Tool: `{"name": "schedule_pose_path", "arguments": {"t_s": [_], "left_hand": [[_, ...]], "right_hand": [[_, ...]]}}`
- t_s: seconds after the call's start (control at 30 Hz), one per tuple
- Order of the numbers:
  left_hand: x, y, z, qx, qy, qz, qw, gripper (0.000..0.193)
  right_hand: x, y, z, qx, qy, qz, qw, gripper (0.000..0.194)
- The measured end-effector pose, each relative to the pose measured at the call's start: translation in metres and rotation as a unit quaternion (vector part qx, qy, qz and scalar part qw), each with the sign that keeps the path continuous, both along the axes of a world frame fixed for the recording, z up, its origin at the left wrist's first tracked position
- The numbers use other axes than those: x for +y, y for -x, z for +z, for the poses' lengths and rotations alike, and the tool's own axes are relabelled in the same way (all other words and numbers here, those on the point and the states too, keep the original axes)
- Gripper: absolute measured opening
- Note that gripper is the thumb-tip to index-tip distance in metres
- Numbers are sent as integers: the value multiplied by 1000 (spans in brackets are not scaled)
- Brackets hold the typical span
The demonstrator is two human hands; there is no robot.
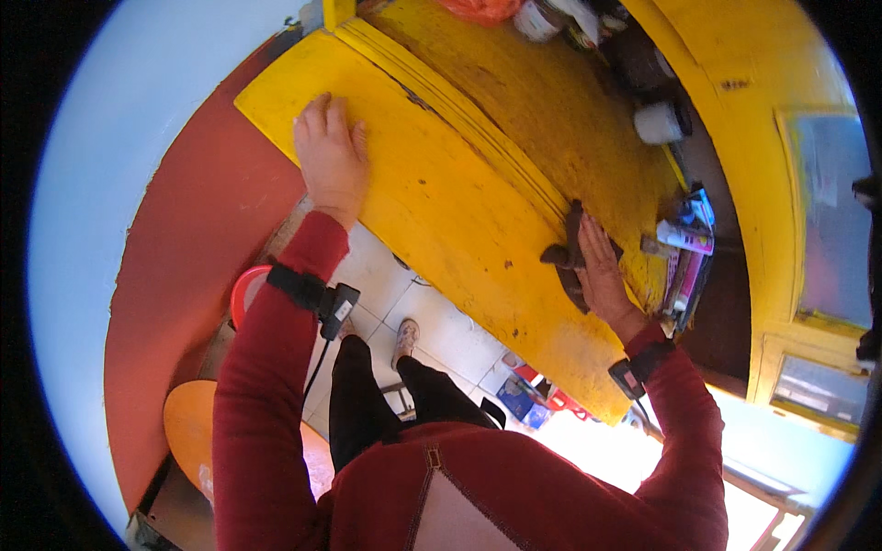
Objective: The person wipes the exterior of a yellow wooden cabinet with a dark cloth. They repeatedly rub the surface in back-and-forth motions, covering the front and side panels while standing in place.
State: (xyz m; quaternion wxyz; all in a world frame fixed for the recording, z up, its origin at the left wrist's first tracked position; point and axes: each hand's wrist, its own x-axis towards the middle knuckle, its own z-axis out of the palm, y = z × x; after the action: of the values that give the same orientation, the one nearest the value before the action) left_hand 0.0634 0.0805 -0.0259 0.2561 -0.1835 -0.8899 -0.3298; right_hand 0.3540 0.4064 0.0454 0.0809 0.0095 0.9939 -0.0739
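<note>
A worn yellow wooden board (448, 220) slants across the view like a fold-down cabinet flap, with dark spots and chips in its paint. My left hand (334, 155) lies palm down near its far-left end, fingers a little apart and nothing visible in them. A crumpled dark brown cloth (570, 256) is under my right hand (606, 275), which presses it flat where the board meets the cabinet's yellow inner shelf (551, 89). Part of the cloth is hidden by my fingers. Both wrists carry strapped black devices.
Inside the cabinet stand a white container (658, 124), a white tube (682, 237) and other small items. A yellow door with glass panes (834, 220) stands at right. Below are a red basin (248, 293), an orange round seat (189, 430) and white floor tiles (441, 324).
</note>
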Motion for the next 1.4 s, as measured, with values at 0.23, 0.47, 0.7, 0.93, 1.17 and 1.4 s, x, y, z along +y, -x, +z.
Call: {"name": "schedule_pose_path", "arguments": {"t_s": [0.23,0.47,0.7,0.93,1.17,1.4], "left_hand": [[-1,-1,7,-35,-59,2,998,40],[0,-2,8,-62,-64,24,996,42],[-1,-4,8,-51,-66,28,996,42],[-2,-2,2,-30,-52,32,998,41],[-2,1,-5,6,-22,26,999,40],[-3,6,-10,49,1,17,999,38]], "right_hand": [[-60,184,-10,41,70,107,991,67],[-128,349,-32,135,55,184,972,63],[-161,402,-38,153,22,171,973,61],[-67,192,-25,161,67,146,974,67],[52,-106,-13,34,-21,-54,998,76],[72,-145,-17,51,-4,-53,997,77]]}}
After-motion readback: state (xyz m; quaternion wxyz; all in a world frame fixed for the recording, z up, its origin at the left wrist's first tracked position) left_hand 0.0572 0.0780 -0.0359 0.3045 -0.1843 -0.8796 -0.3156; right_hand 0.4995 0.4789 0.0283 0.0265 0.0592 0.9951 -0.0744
